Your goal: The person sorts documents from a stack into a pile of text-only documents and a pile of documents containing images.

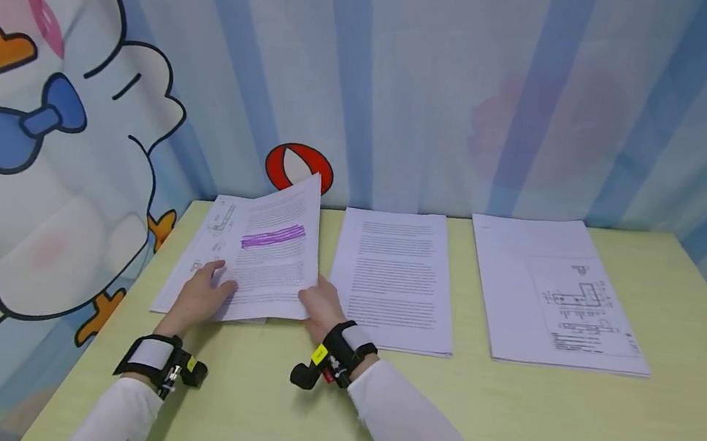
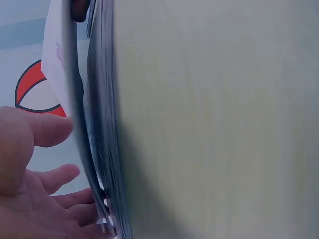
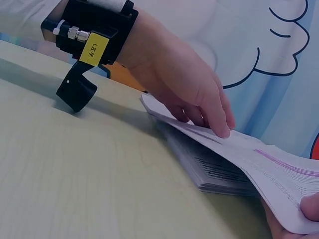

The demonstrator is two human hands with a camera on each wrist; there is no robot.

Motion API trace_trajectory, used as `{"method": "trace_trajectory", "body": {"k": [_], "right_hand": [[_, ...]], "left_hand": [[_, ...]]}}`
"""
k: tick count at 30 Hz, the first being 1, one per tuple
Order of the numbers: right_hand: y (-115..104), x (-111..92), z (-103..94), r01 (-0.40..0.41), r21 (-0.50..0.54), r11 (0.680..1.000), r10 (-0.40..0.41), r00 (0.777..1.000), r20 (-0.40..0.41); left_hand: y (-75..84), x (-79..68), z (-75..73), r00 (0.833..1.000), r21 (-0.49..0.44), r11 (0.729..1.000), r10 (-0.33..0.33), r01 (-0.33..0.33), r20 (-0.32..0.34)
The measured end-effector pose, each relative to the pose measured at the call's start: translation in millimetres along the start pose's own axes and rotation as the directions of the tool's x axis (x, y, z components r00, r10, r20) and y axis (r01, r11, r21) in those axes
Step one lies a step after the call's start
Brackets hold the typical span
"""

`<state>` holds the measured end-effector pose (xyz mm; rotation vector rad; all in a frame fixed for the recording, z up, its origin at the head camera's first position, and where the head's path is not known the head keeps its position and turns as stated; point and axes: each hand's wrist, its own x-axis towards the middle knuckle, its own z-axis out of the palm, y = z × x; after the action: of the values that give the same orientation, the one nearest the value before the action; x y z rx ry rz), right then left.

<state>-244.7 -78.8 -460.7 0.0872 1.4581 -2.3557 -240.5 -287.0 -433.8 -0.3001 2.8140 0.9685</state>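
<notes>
A printed sheet [image 1: 274, 270] with purple highlighter strokes is lifted at its right side and bows over the left paper stack [image 1: 185, 266]. My right hand [image 1: 321, 308] pinches its lower right corner; in the right wrist view the thumb [image 3: 312, 205] is on the printed face, with fingers underneath. My left hand [image 1: 201, 297] rests at the sheet's left part, fingers spread. In the left wrist view that hand's thumb [image 2: 52, 129] and fingers sit on the printed side by the edge. The right wrist view shows the lower stack [image 3: 214, 174] beneath the raised sheet.
A middle stack of printed text [image 1: 395, 284] lies just right of my right hand. Further right is another stack [image 1: 556, 297] with a line drawing on top. All rest on the pale yellow table [image 1: 276, 417], against a striped curtain [image 1: 422, 89] with cartoon figures.
</notes>
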Motion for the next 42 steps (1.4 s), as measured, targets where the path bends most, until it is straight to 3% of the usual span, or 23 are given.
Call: {"method": "trace_trajectory", "body": {"k": [6,9,11,13,16,20,25,29,35,38,42], "right_hand": [[-13.1,-6.1,-8.5,0.007,0.023,1.000,-0.006,0.999,-0.035],[-21.2,-8.9,-15.6,0.022,0.018,1.000,-0.022,0.999,-0.038],[-26.1,-10.3,-21.5,0.034,0.010,0.999,-0.034,0.999,-0.037],[-30.6,-12.0,-28.1,0.055,-0.002,0.999,-0.055,0.998,-0.039],[-37.6,-15.7,-37.9,0.063,-0.010,0.998,-0.063,0.997,-0.044],[-47.5,-23.2,-50.9,0.077,-0.047,0.996,-0.081,0.994,-0.078],[-57.3,-35.7,-69.5,0.116,-0.160,0.980,-0.138,0.982,-0.132],[-65.4,-45.1,-85.1,0.116,-0.233,0.966,-0.157,0.974,-0.166],[-76.0,-56.3,-106.3,0.069,-0.325,0.943,-0.133,0.975,-0.178],[-83.5,-62.0,-118.3,0.032,-0.394,0.919,-0.119,0.973,-0.199],[-97.7,-70.1,-137.8,0.003,-0.480,0.877,-0.142,0.957,-0.255]], "left_hand": [[5.9,3.4,2.4,0.995,-0.136,0.990,-0.041,0.029,-0.087],[11.6,5.6,3.4,0.989,-0.243,0.969,-0.079,0.046,-0.126],[16.6,7.2,3.9,0.985,-0.370,0.926,-0.121,0.068,-0.121],[22.0,9.0,5.0,0.984,-0.500,0.861,-0.156,0.094,-0.083],[32.0,8.8,8.6,0.989,-0.630,0.769,-0.148,0.109,-0.011],[47.4,2.7,16.6,0.997,-0.682,0.728,-0.057,0.076,0.050],[62.6,-2.0,29.0,0.998,-0.696,0.718,0.032,0.010,0.047],[74.9,-4.8,40.3,0.996,-0.675,0.736,0.090,-0.051,0.023],[88.5,-9.8,59.1,0.991,-0.574,0.811,0.135,-0.115,-0.008],[97.2,-10.5,67.6,0.987,-0.565,0.815,0.161,-0.132,0.001],[113.2,-8.6,79.0,0.966,-0.551,0.812,0.257,-0.194,0.040]]}}
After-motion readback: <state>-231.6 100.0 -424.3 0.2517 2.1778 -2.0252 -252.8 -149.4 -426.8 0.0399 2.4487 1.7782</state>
